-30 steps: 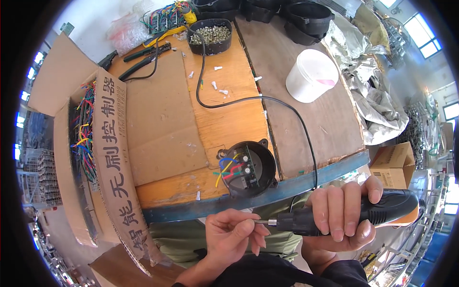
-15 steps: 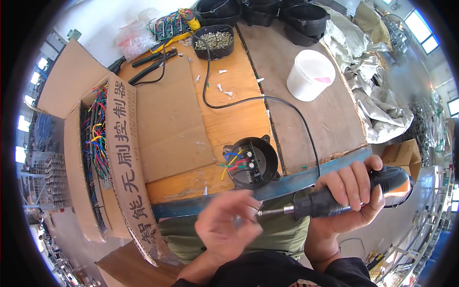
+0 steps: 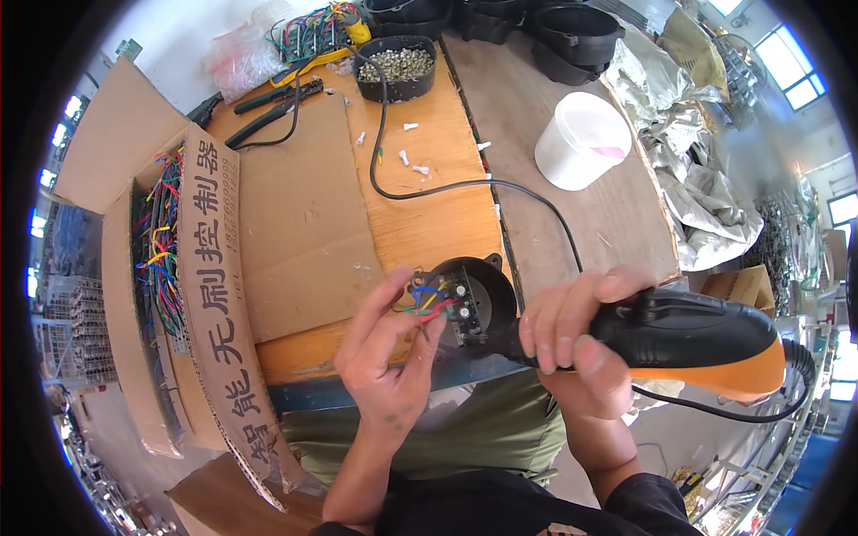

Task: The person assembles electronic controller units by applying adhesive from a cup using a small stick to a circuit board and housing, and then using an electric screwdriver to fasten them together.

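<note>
A round black housing (image 3: 500,299) lies at the table's front edge, with a green circuit board (image 3: 466,313) upright inside. Red, blue, yellow and green wires (image 3: 435,299) come off the board toward the left. My left hand (image 3: 384,357) grips the housing's left side, index finger by the far lug and thumb among the wires. In my right hand (image 3: 581,335) is a black and orange electric screwdriver (image 3: 693,335), lying nearly level. Its front end reaches the housing's near right rim; the bit's tip is hidden or blurred there.
An open cardboard box (image 3: 223,295) of wired boards stands at left. Farther back are a black tub (image 3: 398,87) of small metal parts, cutting pliers (image 3: 268,112), loose white connectors (image 3: 404,158) and stacked black housings (image 3: 576,45). A white bucket (image 3: 581,147) stands at right; the power cord (image 3: 465,186) crosses the table.
My left hand has left the screwdriver's bit and moved up to the housing's left side. The screwdriver has swung so that its front end is at the housing.
</note>
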The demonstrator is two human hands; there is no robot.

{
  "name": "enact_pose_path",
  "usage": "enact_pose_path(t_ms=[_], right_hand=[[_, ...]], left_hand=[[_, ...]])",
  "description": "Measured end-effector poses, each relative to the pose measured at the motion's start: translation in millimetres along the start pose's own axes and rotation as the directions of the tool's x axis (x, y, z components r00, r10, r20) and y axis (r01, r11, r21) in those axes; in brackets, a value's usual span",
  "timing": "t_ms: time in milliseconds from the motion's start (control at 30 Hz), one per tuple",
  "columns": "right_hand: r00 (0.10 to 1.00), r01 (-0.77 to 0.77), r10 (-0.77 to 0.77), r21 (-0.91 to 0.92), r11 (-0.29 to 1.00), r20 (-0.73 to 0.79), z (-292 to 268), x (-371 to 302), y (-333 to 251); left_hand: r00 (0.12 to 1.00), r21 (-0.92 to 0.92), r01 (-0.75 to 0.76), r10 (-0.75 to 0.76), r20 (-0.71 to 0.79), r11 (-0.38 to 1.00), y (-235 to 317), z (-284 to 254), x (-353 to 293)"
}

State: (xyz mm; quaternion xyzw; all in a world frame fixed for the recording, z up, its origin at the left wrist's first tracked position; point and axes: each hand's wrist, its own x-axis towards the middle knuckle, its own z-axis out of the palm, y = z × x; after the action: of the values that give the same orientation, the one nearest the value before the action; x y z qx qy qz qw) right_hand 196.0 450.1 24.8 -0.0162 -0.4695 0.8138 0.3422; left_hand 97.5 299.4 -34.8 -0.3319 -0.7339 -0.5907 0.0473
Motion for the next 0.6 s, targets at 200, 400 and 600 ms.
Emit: enact_pose_path(t_ms=[200,400,600], right_hand=[[0.991,0.003,0.022,-0.185,0.983,0.131,-2.7,-0.2,11.6],[0.988,-0.015,0.071,-0.381,0.924,0.134,6.3,3.1,17.9],[0.970,0.014,0.097,-0.451,0.892,0.222,4.5,6.2,21.4]], left_hand=[[0.997,0.095,-0.070,0.071,-0.009,0.993,-1.2,7.5,-3.2],[0.994,0.069,-0.104,0.106,-0.028,0.992,-3.4,6.9,-4.7],[0.991,0.060,-0.122,0.124,-0.039,0.991,-4.2,6.2,-3.8]])
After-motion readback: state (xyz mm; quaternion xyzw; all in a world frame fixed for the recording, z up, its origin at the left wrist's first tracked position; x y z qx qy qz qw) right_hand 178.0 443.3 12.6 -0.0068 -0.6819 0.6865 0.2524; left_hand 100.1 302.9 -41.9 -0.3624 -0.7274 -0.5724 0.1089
